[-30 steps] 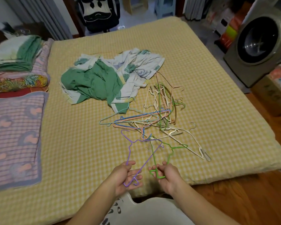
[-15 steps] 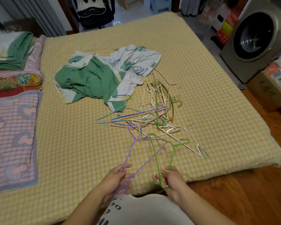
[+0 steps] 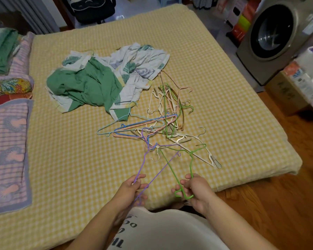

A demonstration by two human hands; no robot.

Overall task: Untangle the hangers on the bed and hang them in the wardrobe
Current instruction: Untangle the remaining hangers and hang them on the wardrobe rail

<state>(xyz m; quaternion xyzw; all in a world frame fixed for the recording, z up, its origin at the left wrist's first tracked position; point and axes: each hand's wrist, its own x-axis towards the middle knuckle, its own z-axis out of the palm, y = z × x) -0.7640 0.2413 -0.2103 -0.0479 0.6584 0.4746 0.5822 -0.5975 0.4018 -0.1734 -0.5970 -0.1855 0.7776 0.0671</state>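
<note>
The tangled heap of thin wire hangers [image 3: 163, 123], in green, purple, blue, pink and cream, is lying on the yellow checked bed [image 3: 224, 87] toward its near right corner, just beside a crumpled green and white leaf-print cloth [image 3: 101, 82]. 2 hangers are reaching out of it toward the near edge: a thin purple wire hanger [image 3: 143, 163] and a thin green wire hanger [image 3: 172, 170]. The left hand [image 3: 132, 188] is pinching the purple one by its 2 converging wires, fingers curled around them, palm turned inward. The right hand [image 3: 195, 190] is gripping the green one at its looped near end, thumb on top. Both forearms are reaching forward from the near edge, the hands set apart at about the same level. These hangers are probably light, springy and smooth, so they should flex rather than break, yet the hooks are likely to snag on neighbouring wires. Holding near a corner or the neck looks wisest, easing each one out along its own line rather than yanking, since the far ends of both appear threaded into the heap.
</note>
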